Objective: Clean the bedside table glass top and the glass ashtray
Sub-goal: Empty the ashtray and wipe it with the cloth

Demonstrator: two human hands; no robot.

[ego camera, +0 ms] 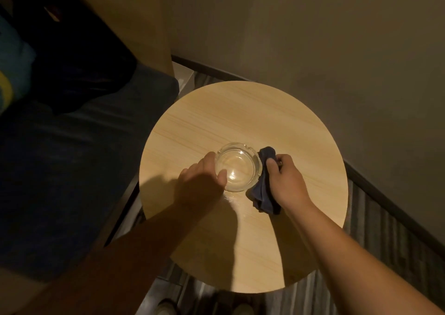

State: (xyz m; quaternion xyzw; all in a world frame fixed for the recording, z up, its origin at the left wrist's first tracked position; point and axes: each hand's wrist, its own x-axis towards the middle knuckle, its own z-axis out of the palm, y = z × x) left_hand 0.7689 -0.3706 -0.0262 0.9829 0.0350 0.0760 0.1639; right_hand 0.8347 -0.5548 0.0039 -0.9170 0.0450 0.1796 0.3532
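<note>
Ashtray [238, 167]: upright on table [243, 112], near its middle; bowl looks empty.
Left hand [201, 179]: your fingers curl round its rim.
Right hand [286, 181]: you clutch cloth [263, 189], touching ashtray's right side.

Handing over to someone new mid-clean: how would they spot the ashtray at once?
Find the round, pale wood-look table top beside the dark bed. Near its middle sits the ashtray, between the left hand gripping its rim and the right hand holding a dark blue cloth. It is the only clear glass thing there.
</note>
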